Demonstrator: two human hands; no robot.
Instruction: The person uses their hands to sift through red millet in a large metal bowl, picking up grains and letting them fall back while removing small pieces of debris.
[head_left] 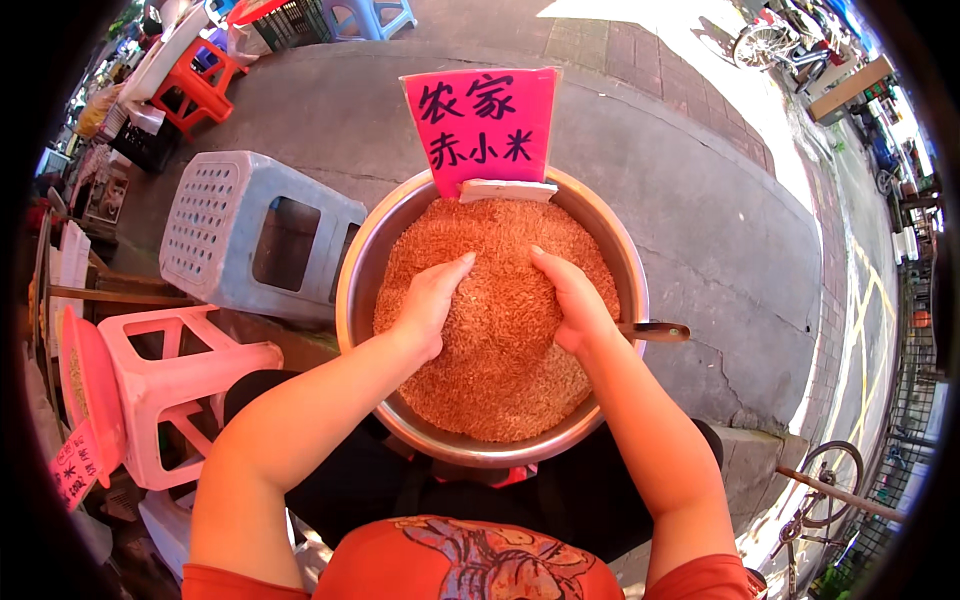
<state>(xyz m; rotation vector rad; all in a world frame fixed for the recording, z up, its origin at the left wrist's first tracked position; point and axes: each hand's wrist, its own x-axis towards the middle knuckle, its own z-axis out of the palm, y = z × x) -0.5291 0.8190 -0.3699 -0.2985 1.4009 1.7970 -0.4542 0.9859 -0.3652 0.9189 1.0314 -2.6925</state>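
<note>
A round steel basin (640, 262) in front of me is heaped with reddish-brown rice (490, 385). Dug into the left side of the heap is my left hand (430, 303), thumb stretched toward the middle. My right hand (577, 303) mirrors it on the right, thumb also extended. The other fingers of both hands are hidden in the grain. Between the two thumbs lies a narrow strip of rice. At the basin's far edge a bright pink sign (483, 130) stands upright, with a whitish holder (507, 191) at its foot. A brown handle (655, 331) pokes over the right rim.
Left of the basin a grey plastic stool (235, 240) lies on its side. Closer in stands a pink stool (180, 385) beside a pink basin (90, 390). Orange (197, 85) and blue (368, 15) stools are farther off. Grey pavement (720, 240) stretches right, toward bicycles (765, 45).
</note>
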